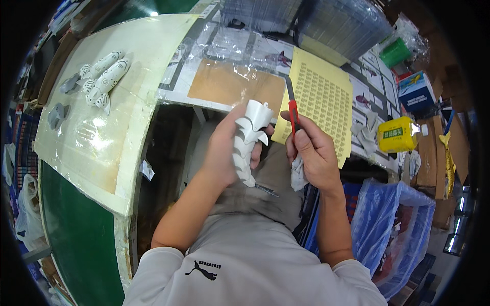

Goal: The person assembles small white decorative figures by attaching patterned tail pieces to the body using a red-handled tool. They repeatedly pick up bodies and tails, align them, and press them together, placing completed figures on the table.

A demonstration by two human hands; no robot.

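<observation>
Though segmented, white finned body (245,148)

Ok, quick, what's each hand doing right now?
Left hand: closed around the white jointed piece.
Right hand: closed, holding the red knife and a crumpled white rag.

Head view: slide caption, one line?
Left hand holding white segmented part; right hand, red-handled tool and crumpled white wad.
</observation>
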